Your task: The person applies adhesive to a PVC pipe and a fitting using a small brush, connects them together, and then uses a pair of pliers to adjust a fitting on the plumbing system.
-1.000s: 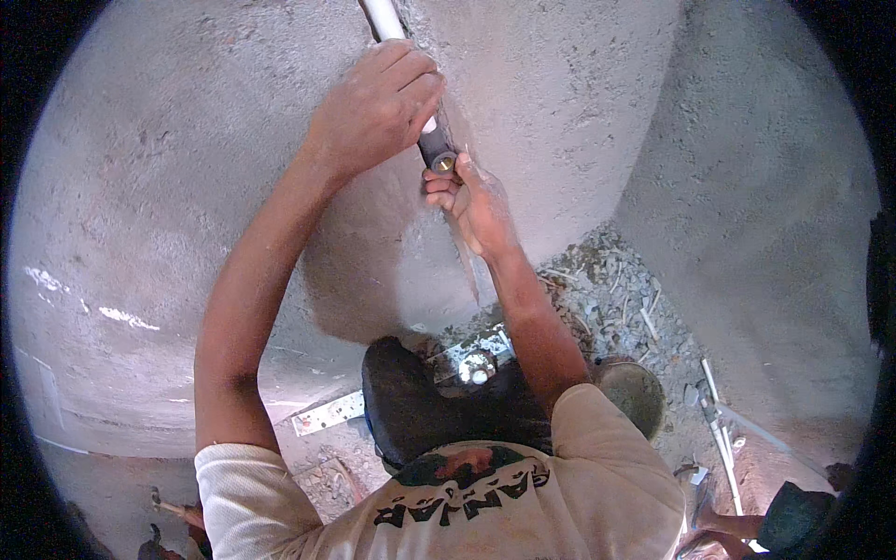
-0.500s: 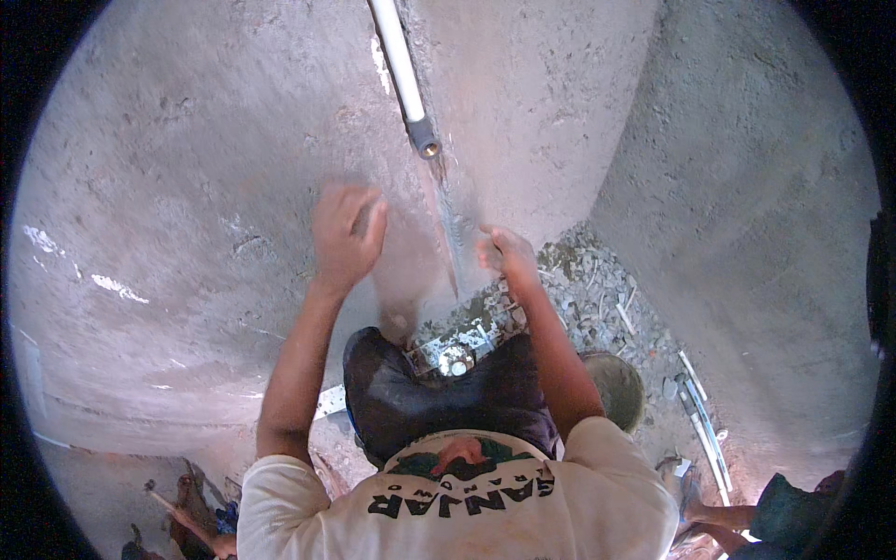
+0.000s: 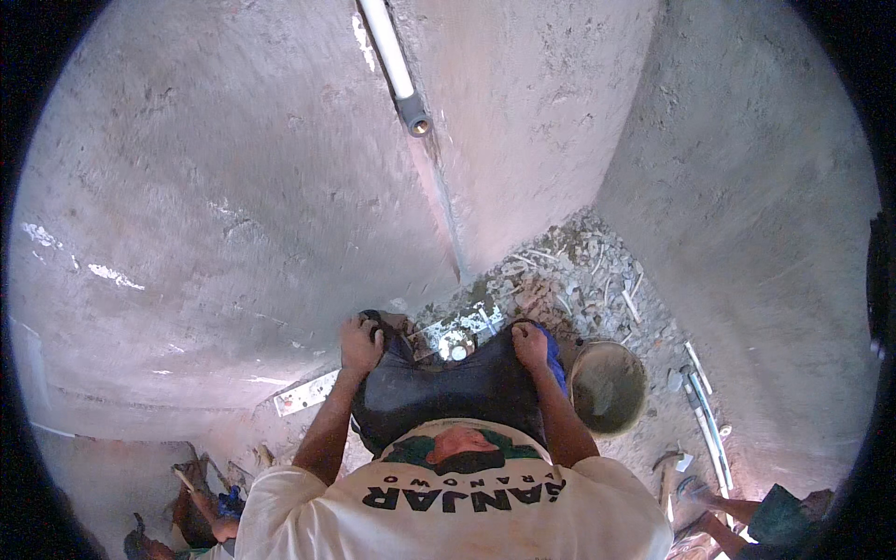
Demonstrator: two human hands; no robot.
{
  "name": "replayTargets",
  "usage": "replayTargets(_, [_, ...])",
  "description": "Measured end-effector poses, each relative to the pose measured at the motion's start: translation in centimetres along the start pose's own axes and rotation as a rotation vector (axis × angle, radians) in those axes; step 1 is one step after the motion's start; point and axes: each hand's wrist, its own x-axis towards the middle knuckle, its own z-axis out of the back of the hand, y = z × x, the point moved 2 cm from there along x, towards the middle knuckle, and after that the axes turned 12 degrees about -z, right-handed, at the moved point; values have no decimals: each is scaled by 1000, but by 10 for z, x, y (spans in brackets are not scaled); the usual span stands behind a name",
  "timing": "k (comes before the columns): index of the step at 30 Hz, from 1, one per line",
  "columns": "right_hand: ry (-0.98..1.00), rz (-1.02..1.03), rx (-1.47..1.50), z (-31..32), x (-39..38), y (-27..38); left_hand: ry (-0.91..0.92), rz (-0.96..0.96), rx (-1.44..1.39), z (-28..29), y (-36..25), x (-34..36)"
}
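Rough grey wall (image 3: pixel 233 187): white pipe (image 3: pixel 385 47) slants down rightward to a grey elbow (image 3: pixel 413 114). Left hand (image 3: pixel 361 343), loose and empty on dark trousers (image 3: pixel 448 397), lies well below it, slightly nearer than the right hand (image 3: pixel 530 343), whose fingers curl; whether clenched, cannot tell.

Your view cuts off the white pipe (image 3: pixel 385 47) at the upper edge. Your legs (image 3: pixel 448 399) hide your feet. The co-worker (image 3: pixel 784 515) (lower right) is truncated; rubble fragments (image 3: pixel 597 257) are too small to identify.
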Motion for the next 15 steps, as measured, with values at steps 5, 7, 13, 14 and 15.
replayTargets(5, [48, -97, 1, -2, 12, -1, 16, 105, -5, -4, -20, 13])
replayTargets(7, [61, -105, 15, -4, 12, -1, 38, 336, -323, -9, -18, 37])
replayTargets(13, [47, -119, -42, 1, 14, -7, -421, 57, -499, 98, -114, 175])
replayTargets(14, [41, -119, -44, -2, 14, -5, -441, 82, -558, 111, -120, 190])
replayTargets(15, [37, -111, -46, -3, 14, -4, -458, 104, -618, 120, -124, 203])
